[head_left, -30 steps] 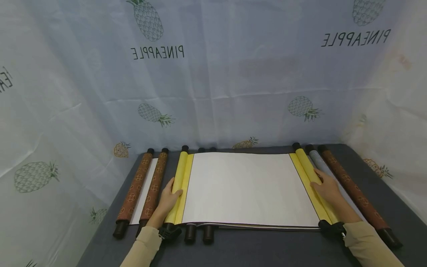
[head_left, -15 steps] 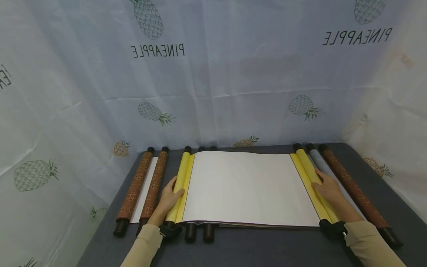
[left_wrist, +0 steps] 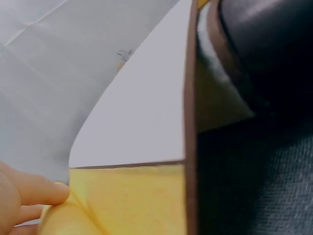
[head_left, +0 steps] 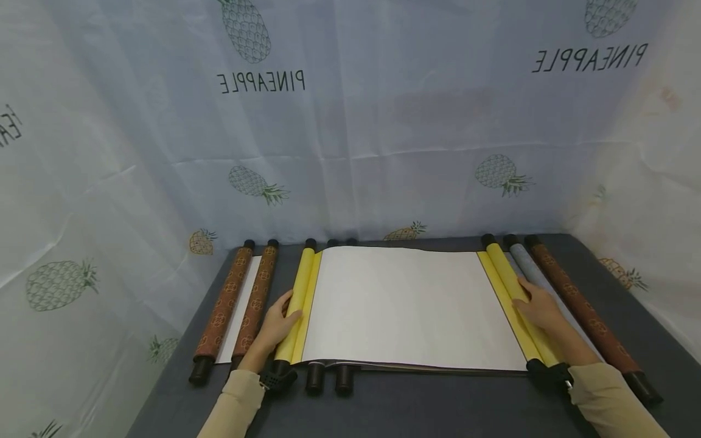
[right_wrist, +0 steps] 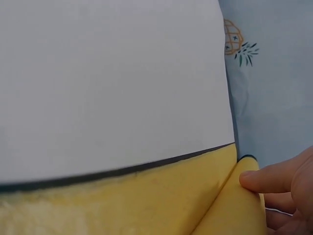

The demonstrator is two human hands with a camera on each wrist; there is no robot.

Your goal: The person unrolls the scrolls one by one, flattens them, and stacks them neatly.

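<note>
A yellow-edged hanging scroll with a blank white sheet (head_left: pixel 411 304) lies unrolled across the middle of the table in the head view. My left hand (head_left: pixel 276 325) grips its left yellow roller (head_left: pixel 301 280), thumb on top and fingers round the outer side. At the other end, my right hand (head_left: pixel 539 307) holds the right yellow roller (head_left: pixel 501 258) in the same manner. The left wrist view shows the yellow border (left_wrist: pixel 137 200) beside the fingers (left_wrist: pixel 44 191). In the right wrist view, the thumb (right_wrist: pixel 264 180) presses on the roll. The hands partly hide both rollers.
Left of it lies a brown patterned scroll (head_left: pixel 223 310) with two rollers and a white strip between. On the right are a grey roller (head_left: pixel 530 267) and a brown roller (head_left: pixel 575 307). Two dark rod ends (head_left: pixel 314 378) stick out beneath the sheet. Pineapple-print curtain (head_left: pixel 350 121) surrounds the table.
The left roller has shifted slightly right with my left hand, over part of the yellow border, which looks narrower. My right hand has stayed almost still. The head view has shifted a little.
</note>
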